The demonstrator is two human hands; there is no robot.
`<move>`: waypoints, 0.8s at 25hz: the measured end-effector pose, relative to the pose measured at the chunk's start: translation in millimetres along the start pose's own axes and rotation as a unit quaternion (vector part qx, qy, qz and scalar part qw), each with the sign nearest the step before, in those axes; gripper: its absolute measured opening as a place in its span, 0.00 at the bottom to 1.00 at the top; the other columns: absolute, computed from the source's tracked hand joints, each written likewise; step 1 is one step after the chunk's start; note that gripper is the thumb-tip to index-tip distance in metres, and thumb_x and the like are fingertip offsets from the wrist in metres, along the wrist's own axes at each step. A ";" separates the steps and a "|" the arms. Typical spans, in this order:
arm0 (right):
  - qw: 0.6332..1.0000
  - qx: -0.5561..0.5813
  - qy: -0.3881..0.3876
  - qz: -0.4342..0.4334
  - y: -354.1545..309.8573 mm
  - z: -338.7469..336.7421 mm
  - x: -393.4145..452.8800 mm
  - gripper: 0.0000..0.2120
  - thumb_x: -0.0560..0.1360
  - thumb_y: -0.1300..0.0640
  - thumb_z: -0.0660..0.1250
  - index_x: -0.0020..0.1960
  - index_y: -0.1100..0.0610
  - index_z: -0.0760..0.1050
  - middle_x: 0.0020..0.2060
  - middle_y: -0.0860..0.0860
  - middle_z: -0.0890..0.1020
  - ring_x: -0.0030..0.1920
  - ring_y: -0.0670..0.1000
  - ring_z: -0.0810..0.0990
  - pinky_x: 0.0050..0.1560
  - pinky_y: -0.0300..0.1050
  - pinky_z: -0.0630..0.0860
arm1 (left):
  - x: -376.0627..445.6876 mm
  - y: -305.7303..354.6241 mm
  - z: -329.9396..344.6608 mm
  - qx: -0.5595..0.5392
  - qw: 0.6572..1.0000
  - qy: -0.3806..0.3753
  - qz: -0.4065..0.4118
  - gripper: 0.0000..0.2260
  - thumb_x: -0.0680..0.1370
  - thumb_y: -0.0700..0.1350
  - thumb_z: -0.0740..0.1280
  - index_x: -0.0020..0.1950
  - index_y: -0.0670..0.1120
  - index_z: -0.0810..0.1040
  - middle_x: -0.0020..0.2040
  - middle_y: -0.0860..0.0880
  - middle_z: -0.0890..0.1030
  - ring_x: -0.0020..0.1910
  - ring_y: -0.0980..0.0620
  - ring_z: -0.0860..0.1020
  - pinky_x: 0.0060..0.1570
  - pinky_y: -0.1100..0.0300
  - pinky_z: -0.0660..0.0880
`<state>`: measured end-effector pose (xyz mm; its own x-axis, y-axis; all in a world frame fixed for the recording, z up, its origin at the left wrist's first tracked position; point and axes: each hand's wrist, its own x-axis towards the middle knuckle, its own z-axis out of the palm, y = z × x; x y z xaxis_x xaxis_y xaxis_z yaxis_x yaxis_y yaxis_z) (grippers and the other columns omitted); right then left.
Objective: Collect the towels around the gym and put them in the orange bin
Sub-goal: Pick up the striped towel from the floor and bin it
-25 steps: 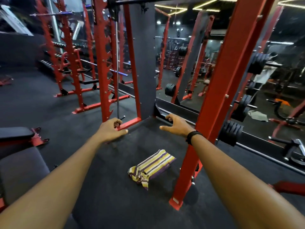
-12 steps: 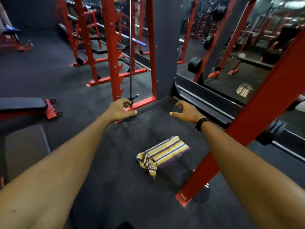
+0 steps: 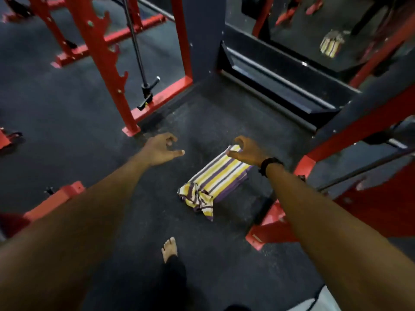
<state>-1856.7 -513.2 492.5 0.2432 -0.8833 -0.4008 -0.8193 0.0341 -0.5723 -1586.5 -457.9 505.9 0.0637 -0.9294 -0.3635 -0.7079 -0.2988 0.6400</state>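
Towel [image 3: 216, 180], striped, is left lying folded on the rubber floor [image 3: 89, 122] beside the red rack post [image 3: 298, 167]. Right hand [image 3: 247, 150] is curled loosely over its far end, nothing gripped yet; left hand [image 3: 160, 149] is held loose and empty, probably for balance.

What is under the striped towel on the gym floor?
The striped towel lies folded on the dark rubber floor. The right hand overlaps its far corner. Anything beneath the cloth is hidden.

Striped towel [image 3: 216, 179], folded, rumpled end, on floor

Open floor [image 3: 139, 221] left of towel [image 3: 215, 182]; red rack post [image 3: 298, 176] crowds right.
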 end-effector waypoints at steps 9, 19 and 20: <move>0.986 0.038 -0.059 0.151 159.4 165.4 210.1 0.24 0.75 0.51 0.70 0.66 0.61 0.69 0.63 0.58 0.73 0.63 0.57 0.73 0.59 0.49 0.72 | 233.9 -154.3 131.1 0.025 0.986 -0.140 -0.082 0.22 0.72 0.54 0.73 0.62 0.49 0.74 0.59 0.47 0.77 0.57 0.48 0.76 0.58 0.56 0.72; 0.971 0.016 -0.150 0.187 366.8 433.3 364.1 0.19 0.77 0.54 0.66 0.64 0.62 0.70 0.62 0.60 0.74 0.59 0.59 0.74 0.52 0.46 0.71 | 359.1 -350.6 360.3 0.039 0.973 -0.181 -0.136 0.23 0.72 0.51 0.73 0.64 0.45 0.75 0.60 0.45 0.78 0.53 0.51 0.75 0.51 0.60 0.69; 0.970 0.010 -0.158 0.187 379.6 452.3 373.5 0.20 0.78 0.54 0.65 0.65 0.62 0.69 0.63 0.60 0.74 0.60 0.59 0.74 0.53 0.47 0.71 | 361.9 -364.7 376.7 0.038 0.974 -0.176 -0.138 0.22 0.72 0.52 0.73 0.63 0.45 0.75 0.59 0.46 0.79 0.52 0.52 0.75 0.50 0.59 0.69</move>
<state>-1842.1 -618.7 -198.0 0.0813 -0.6202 -0.7802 -0.8717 0.3353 -0.3574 -1570.2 -603.6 -114.1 0.0240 -0.6801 -0.7328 -0.7490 -0.4977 0.4374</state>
